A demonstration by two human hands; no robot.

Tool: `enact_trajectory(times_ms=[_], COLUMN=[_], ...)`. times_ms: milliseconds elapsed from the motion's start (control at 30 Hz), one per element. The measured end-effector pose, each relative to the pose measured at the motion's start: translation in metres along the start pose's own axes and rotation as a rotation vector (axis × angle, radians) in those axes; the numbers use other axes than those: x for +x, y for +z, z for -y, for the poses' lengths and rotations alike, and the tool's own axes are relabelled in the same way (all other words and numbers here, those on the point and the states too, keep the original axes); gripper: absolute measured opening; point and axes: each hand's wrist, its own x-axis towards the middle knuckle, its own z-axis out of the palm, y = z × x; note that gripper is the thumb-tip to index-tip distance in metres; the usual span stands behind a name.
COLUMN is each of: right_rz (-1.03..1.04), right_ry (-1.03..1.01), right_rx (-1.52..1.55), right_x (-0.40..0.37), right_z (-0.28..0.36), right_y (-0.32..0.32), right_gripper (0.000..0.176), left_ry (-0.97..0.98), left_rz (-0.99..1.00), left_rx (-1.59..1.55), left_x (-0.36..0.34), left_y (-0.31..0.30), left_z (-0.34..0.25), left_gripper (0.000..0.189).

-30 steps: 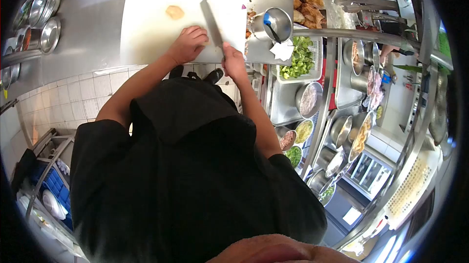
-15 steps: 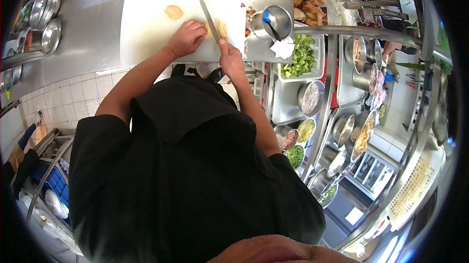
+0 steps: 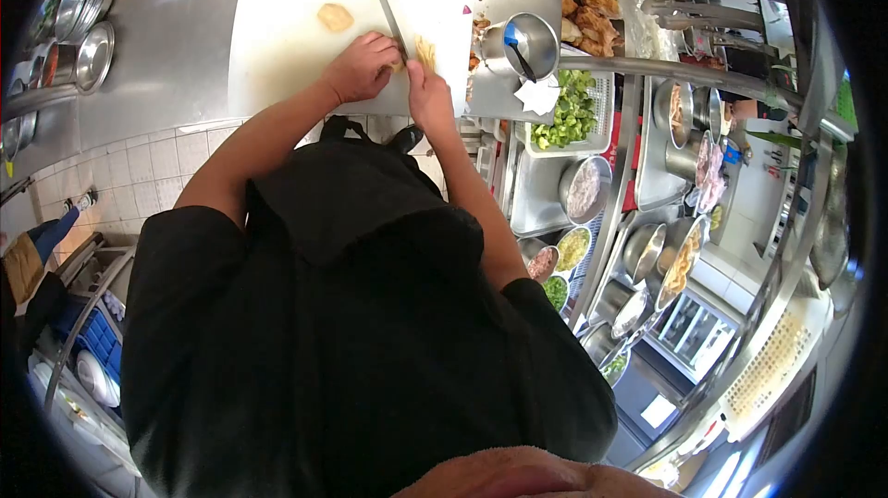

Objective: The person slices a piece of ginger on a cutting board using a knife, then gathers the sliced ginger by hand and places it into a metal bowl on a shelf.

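Right hand (image 3: 431, 102) closed round the knife (image 3: 389, 15) handle, and I have the blade angled away from the body over the white cutting board (image 3: 277, 45). Left hand (image 3: 363, 67) has curled fingers beside the blade, holding down a pale piece (image 3: 398, 67), mostly hidden by the fingers. Thin pale strips (image 3: 425, 50) lie on the board just right of the blade. I log one loose pale slab (image 3: 335, 17) flat on the board, left of the knife and apart from it.

Board sits on the metal surface (image 3: 166, 36). Right of it: metal pot (image 3: 545, 33) with a blue-and-black utensil (image 3: 515, 47) leaning in it, white paper (image 3: 537, 95) just beside. Small reddish scraps (image 3: 474, 61) between board and pot.

Further right I get a white basket (image 3: 604, 133) of chopped green vegetables (image 3: 567, 112), browned food pieces (image 3: 590, 24) above it in my view, and a bowl of pale food (image 3: 584, 191) below. Far left, stacked metal bowls (image 3: 94, 59). Lower left, a blue crate (image 3: 100, 343) with white dishes (image 3: 95, 378) near it, plus another person's jeans leg (image 3: 54, 234) at the edge.
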Motion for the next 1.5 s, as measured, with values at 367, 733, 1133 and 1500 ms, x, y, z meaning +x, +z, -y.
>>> enact_trajectory(times_ms=[367, 733, 1133, 1500], right_rz=[-0.085, -0.049, -0.111, -0.017], right_ry=[-0.071, -0.024, -0.118, -0.07], right_rx=[0.067, 0.067, 0.055, 0.095], right_x=[-0.008, -0.014, -0.008, -0.014], right_z=[-0.022, -0.03, -0.042, -0.035], right_y=[0.008, 0.009, 0.018, 0.011], right_gripper=[0.053, 0.058, 0.062, 0.055], left_ry=[-0.02, -0.048, 0.003, 0.033], left_rz=[-0.014, -0.047, -0.1, -0.164], left_rx=[-0.041, -0.069, -0.057, -0.07], left_x=[-0.002, -0.006, -0.003, -0.006], left_y=[-0.002, 0.002, -0.004, 0.0], left_z=[0.0, 0.001, -0.003, 0.0], left_gripper=[0.021, 0.021, 0.019, 0.016])
